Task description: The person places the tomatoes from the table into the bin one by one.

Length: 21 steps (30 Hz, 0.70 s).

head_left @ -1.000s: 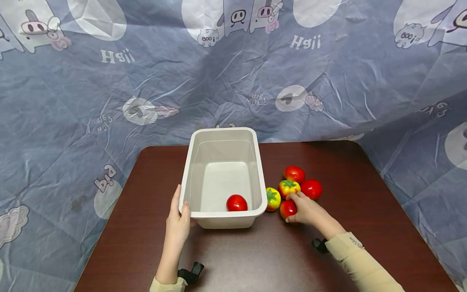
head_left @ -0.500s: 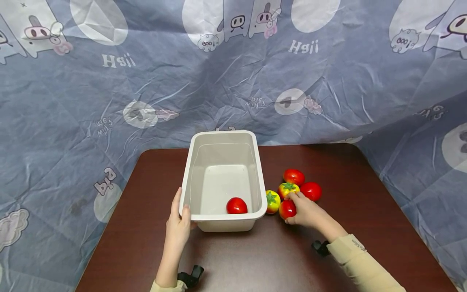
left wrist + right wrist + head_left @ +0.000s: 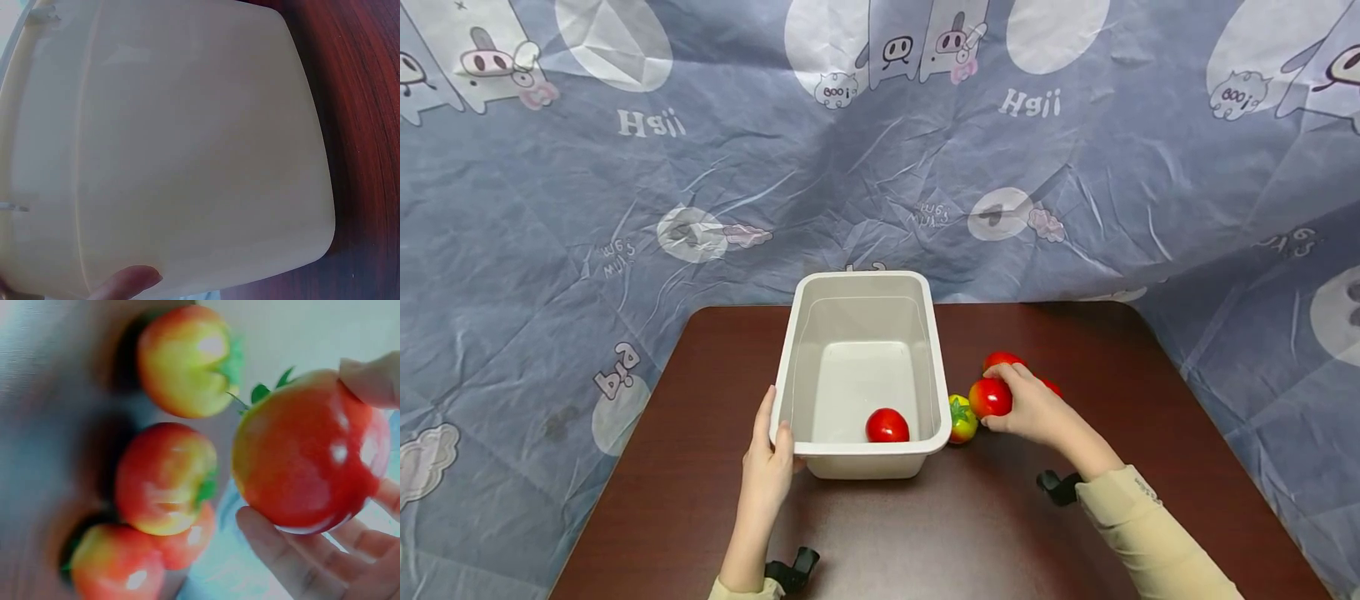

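Note:
My right hand (image 3: 1037,408) holds a red tomato (image 3: 990,397) with a green calyx, raised above the table; the right wrist view shows thumb and fingers spread around this tomato (image 3: 306,456). At its left, a yellow-green tomato (image 3: 962,421) touches or nearly touches the bin's right side. Red tomatoes behind my right hand are partly covered by it. With my left hand (image 3: 766,462) I grip the near left corner of a pale grey plastic bin (image 3: 865,464). One red tomato (image 3: 887,426) lies inside, by the near wall. A fingertip (image 3: 134,279) touches the bin's outer wall in the left wrist view.
The dark brown table (image 3: 880,542) ends just behind the bin. A blue-grey patterned cloth (image 3: 820,183) hangs beyond it and along the sides. Several tomatoes, one of them yellow and red (image 3: 187,362), lie close together in the right wrist view.
My right hand has lifted the red tomato off the table and moved slightly up and away, now covering the tomatoes behind. My left hand and the bin have stayed in place.

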Available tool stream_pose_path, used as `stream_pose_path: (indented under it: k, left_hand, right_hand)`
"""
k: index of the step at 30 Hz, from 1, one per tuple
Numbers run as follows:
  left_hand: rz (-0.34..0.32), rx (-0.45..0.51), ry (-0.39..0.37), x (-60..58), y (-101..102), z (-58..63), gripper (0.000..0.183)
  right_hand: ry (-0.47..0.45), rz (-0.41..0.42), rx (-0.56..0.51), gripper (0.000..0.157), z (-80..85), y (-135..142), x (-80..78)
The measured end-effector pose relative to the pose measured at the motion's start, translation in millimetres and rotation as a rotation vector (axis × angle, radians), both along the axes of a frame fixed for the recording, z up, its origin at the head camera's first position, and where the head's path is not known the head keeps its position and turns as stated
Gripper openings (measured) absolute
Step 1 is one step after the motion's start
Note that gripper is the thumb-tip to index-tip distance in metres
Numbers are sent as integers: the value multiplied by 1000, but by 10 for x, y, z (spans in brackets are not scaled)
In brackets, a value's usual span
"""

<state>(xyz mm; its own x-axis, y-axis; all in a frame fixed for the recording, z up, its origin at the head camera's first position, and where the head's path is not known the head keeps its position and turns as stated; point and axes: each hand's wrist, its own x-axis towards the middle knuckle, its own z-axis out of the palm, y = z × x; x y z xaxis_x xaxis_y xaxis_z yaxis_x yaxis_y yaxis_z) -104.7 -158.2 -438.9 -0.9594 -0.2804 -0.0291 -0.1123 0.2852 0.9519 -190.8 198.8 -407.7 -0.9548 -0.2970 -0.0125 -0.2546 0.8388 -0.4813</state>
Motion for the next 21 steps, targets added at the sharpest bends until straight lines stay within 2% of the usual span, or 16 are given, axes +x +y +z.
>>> stream_pose_path:
  k: [7,14,21]
  left_hand:
    - [2,0,-5,1,0,-4,55]
    - [7,-5,-8,6,5,-19,55]
    - [14,-5,-4,5,2,-9,56]
  right_hand:
    - [99,-18,-92,68,230,-121,-107]
    - [185,-11,-137,64,387,-273,-225]
    - [222,-12,-164,64,518,-441,-299]
